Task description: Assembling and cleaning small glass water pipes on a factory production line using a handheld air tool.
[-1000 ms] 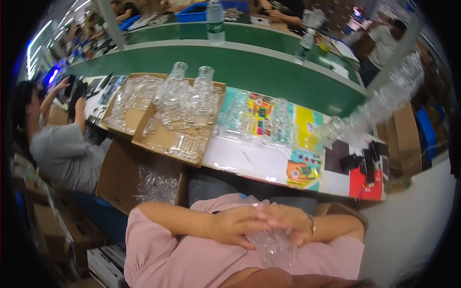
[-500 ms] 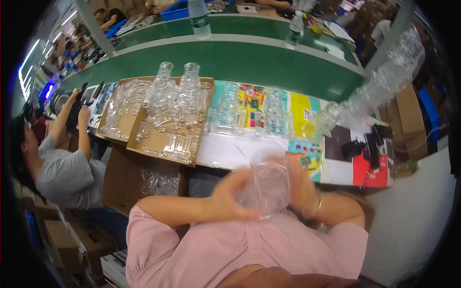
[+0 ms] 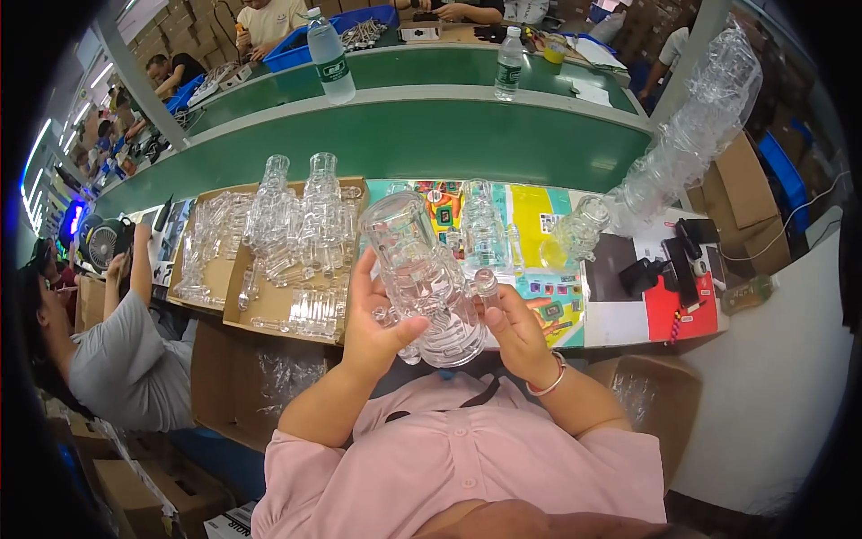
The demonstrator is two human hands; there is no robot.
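A clear glass water pipe [image 3: 422, 287], with a wide neck, inner tubes and a short side stub, is tilted in front of my chest, its neck pointing away to the left. My left hand [image 3: 373, 328] grips it along the left side, thumb across the lower body. On the other side my right hand [image 3: 516, 337] holds it near the base and the side stub. Behind it on the table stands another clear glass piece [image 3: 485, 220] of similar shape. To the left, tall glass pieces [image 3: 321, 211] stand in a cardboard tray [image 3: 235, 305] among small glass tubes [image 3: 310, 310].
A long plastic-wrapped stack of glass [image 3: 678, 135] leans at the right. Black devices [image 3: 682, 265] lie on a red sheet. Two water bottles [image 3: 330, 58] stand on the ledge. Open cardboard boxes [image 3: 224, 377] sit below the table edge. A co-worker [image 3: 135, 350] sits at left.
The glass water pipe has moved from close against my chest out toward the table and tilted left. Both hands have stayed on it. My view has shifted, showing more of the far bench.
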